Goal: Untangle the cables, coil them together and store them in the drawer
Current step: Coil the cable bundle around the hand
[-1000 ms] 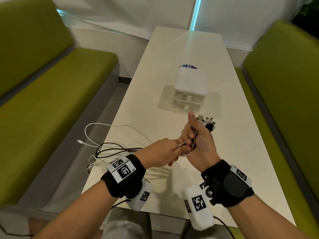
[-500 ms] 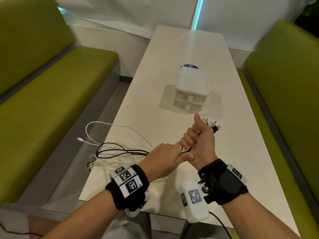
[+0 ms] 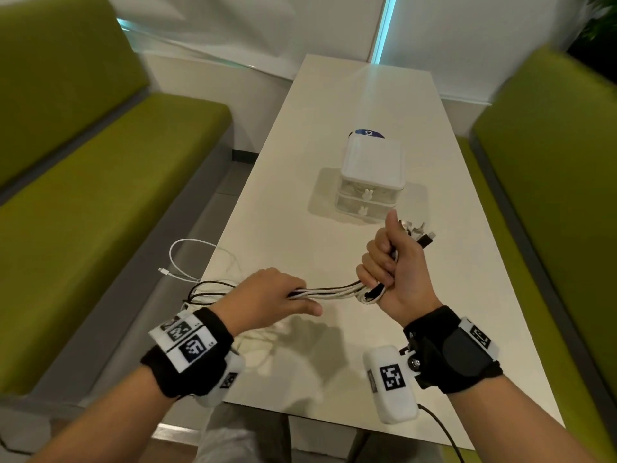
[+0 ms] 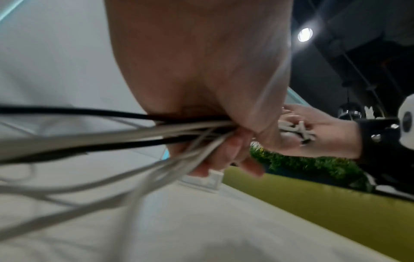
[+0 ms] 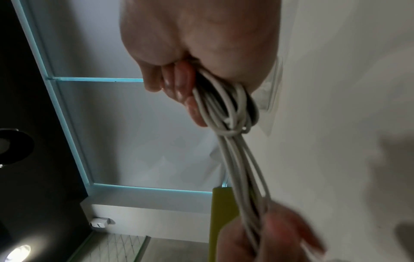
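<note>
A bundle of white and black cables (image 3: 329, 291) stretches between my two hands above the white table (image 3: 293, 228). My right hand (image 3: 392, 265) grips one end in a fist, thumb up, with several plugs (image 3: 419, 232) sticking out past it. In the right wrist view the cables (image 5: 226, 109) loop under its fingers. My left hand (image 3: 267, 295) holds the bundle further along, fingers curled round the cables (image 4: 156, 134). The loose tails (image 3: 200, 262) trail off the table's left edge. A small white two-drawer box (image 3: 370, 182) stands mid-table beyond my right hand, both drawers pushed in.
Green benches (image 3: 83, 212) run along both sides of the table. A blue-labelled item (image 3: 369, 133) peeks out behind the drawer box. The white wall closes the far end.
My left hand has slid left along the bundle, away from my right fist, so a stretch of cables now shows between them. My right hand has stayed near the drawer box.
</note>
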Demonstrator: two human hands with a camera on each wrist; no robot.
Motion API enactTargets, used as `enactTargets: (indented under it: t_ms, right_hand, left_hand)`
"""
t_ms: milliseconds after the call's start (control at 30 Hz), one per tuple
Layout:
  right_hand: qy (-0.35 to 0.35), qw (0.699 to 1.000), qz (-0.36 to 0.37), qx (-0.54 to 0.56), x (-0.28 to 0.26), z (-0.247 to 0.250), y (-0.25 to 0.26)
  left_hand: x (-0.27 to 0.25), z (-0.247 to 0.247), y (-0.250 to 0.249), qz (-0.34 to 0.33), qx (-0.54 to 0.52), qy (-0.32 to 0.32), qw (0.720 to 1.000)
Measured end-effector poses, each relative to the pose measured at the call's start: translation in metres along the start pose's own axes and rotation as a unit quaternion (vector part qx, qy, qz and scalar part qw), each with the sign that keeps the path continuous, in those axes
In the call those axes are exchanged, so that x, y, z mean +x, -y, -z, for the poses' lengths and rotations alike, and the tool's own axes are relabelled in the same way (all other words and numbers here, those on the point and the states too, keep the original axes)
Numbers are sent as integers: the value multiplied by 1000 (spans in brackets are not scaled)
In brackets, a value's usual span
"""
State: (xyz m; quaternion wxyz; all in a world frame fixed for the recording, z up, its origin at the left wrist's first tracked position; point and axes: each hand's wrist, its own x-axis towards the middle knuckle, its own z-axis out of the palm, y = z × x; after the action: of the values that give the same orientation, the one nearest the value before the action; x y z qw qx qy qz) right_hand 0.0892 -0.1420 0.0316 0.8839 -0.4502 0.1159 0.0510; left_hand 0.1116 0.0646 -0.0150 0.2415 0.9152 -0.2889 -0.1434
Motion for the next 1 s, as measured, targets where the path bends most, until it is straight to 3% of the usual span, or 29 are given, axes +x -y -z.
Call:
enactTargets:
  t_ms: [167,300,467,667,833,1000]
  right_hand:
    - [41,989,8,-141,1,2,-4]
    - [99,947,9,-306,-4,-1,6]
    - [106,906,6,-409,-12,3,7]
    - [93,878,21,-470,-11,-3,-4]
    - [153,890,-50,-426,-9,-4,-14]
    - [172,901,-42,-396,-12,-8,-16]
  left_hand:
    - [-11,17,10,30,-97,78,992]
    - [-11,33,15,54,-71,116,989]
    - [-8,31,7,17,-66,93,993]
    - [-2,25,-16,-26,51,92,994]
    - [3,31,-27,-34,46,71,996]
    - [6,31,-35,-33,44,26,998]
